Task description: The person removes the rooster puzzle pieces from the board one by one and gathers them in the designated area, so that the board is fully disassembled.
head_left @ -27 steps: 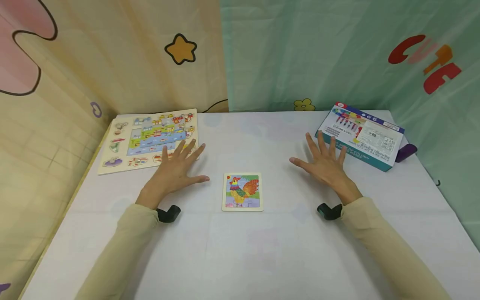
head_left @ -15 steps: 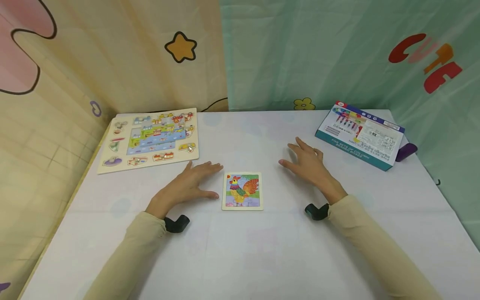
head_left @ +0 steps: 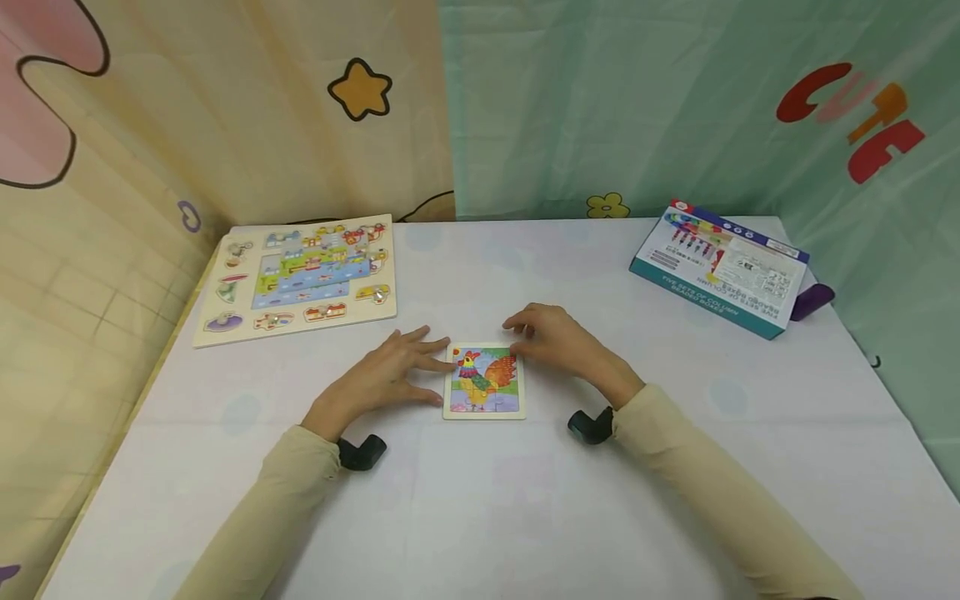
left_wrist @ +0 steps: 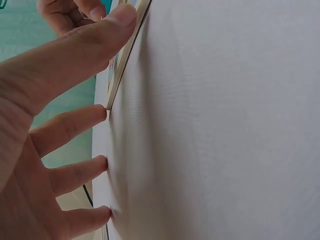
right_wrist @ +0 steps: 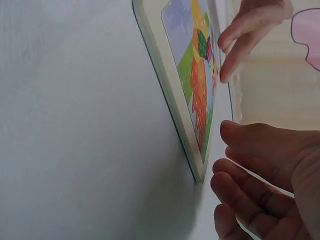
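Note:
A small square jigsaw puzzle (head_left: 484, 381) with a rooster picture in a pale frame lies flat on the table in the head view. My left hand (head_left: 386, 379) is at its left side, with fingers spread; one fingertip meets the frame's edge, and the thumb (left_wrist: 95, 45) is beside it in the left wrist view. Above the puzzle's upper right corner is my right hand (head_left: 558, 337), its fingers loosely bent and nothing visible between them. In the right wrist view the right thumb (right_wrist: 260, 142) stays apart from the puzzle (right_wrist: 192, 85).
A large wooden peg puzzle board (head_left: 217, 292) with vehicle pieces lies at the back left, a picture sheet or board on it. A teal and white box (head_left: 720, 267) stands at the back right, a purple object (head_left: 812, 302) beside it. Curtains (head_left: 525, 108) hang behind the white table (head_left: 480, 517).
Both hands have moved inward to the rooster puzzle from either side. The right fingers went from widely spread to loosely bent. The puzzle has stayed in place.

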### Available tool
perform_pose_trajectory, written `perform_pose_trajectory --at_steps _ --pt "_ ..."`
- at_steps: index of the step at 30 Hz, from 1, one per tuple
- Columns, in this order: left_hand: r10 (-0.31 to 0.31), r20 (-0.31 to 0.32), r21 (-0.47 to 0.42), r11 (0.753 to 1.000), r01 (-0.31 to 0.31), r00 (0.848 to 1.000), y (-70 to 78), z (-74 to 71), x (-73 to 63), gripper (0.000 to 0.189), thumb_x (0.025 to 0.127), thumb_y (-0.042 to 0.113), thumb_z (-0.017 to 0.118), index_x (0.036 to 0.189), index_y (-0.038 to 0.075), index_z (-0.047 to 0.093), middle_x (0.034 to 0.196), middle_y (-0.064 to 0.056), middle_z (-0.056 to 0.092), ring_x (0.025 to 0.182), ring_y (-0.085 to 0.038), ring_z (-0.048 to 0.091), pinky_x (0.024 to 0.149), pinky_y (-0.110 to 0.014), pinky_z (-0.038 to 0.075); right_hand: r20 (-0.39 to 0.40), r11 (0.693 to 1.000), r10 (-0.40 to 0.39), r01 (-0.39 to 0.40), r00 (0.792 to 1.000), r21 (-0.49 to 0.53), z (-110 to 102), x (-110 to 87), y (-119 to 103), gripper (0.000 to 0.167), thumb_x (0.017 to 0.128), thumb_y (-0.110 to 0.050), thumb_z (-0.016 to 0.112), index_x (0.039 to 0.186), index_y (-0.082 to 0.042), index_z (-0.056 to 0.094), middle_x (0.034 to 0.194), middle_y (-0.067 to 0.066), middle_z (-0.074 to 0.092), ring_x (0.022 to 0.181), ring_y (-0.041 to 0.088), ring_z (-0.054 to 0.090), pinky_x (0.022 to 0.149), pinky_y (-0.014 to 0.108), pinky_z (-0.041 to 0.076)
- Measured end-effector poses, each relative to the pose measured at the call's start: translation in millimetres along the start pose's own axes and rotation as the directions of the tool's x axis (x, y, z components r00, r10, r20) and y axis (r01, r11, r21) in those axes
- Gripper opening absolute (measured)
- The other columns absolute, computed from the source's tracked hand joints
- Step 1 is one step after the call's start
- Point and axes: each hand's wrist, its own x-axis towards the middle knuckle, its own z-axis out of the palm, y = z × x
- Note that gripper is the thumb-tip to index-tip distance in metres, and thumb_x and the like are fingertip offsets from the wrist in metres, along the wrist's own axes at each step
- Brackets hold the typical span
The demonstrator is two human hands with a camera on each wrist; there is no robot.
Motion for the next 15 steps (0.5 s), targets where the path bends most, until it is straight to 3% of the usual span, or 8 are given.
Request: perform_pose_trajectory --at_steps 7,15 --pt "-0.029 0.021 0.036 0.999 0.028 0.999 4.1 0.5 0.0 0.056 0.074 0.044 0.083 0.124 0.022 0.071 0.150 -0.005 0.045 0.146 -0.040 0.021 0.112 -0.066 0.015 0.115 0.997 -0.065 0.070 0.991 -0.042 15.6 14.2 -18.8 0.036 0.087 -0.020 0.076 0.119 -0.007 0.070 0.097 0.001 0.064 0.086 0.016 0.056 0.075 0.027 0.049" --pt "-0.015 0.014 0.068 0.998 0.014 1.000 7.7 1.7 2.1 0.058 0.073 0.045 0.084 0.124 0.023 0.071 0.151 -0.004 0.044 0.145 -0.042 0.022 0.109 -0.070 0.017 0.144 0.992 -0.071 0.085 0.987 -0.095 27.5 21.0 -33.9 0.026 0.088 -0.024 0.075 0.111 -0.013 0.070 0.099 -0.002 0.060 0.087 0.014 0.055 0.079 0.029 0.049"
